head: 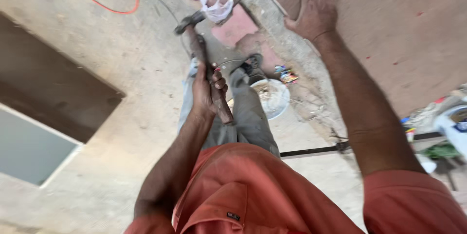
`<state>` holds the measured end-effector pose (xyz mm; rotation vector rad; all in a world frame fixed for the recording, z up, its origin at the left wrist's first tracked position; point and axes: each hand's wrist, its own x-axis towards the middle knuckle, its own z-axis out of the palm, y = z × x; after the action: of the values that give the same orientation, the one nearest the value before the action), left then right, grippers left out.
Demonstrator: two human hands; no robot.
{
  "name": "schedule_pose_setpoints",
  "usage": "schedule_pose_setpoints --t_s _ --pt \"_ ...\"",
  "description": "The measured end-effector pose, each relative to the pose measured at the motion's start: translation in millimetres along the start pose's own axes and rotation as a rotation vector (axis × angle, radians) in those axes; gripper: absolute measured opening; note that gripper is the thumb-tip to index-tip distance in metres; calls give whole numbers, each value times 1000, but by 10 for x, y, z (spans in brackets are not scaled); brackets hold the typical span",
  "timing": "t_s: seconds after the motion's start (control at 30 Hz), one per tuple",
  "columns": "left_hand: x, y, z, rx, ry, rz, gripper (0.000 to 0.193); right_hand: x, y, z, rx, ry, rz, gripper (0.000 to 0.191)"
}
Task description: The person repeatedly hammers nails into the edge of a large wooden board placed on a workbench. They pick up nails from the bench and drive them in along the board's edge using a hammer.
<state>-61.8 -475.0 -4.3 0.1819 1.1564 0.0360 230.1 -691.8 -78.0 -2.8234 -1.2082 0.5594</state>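
Currently left hand (206,90) wrapped round hammer (204,59) handle at lower end, head toward 11 o'clock over concrete floor (121,69). Right hand (316,5) flat, fingers spread, on reddish board (389,30). Judged head-heavy, rigid; worn handle possibly slick; grip low on handle

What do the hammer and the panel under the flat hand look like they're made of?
Hammer: dark, dull head, likely steel; worn brown handle, probably wood, gripped by the left hand. Panel: flat reddish-brown matte sheet with red specks, maybe plywood or board; the right hand lies flat on it. Blur leaves both uncertain.
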Motion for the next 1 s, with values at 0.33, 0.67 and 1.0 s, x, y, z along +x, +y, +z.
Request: schedule_pose_setpoints --t_s 0.33,0.67,1.0 --pt "30 -1199 1096 -184 -34 -36 32 25 83 168 -113 68 -26 123" --pt "-180 -984 1000 -370 16 131 33 48 57 201 -116 109 -63 120" --pt "-23 -1151 903 2 -103 -97 33 94 -1 111 -32 176 -74 120"
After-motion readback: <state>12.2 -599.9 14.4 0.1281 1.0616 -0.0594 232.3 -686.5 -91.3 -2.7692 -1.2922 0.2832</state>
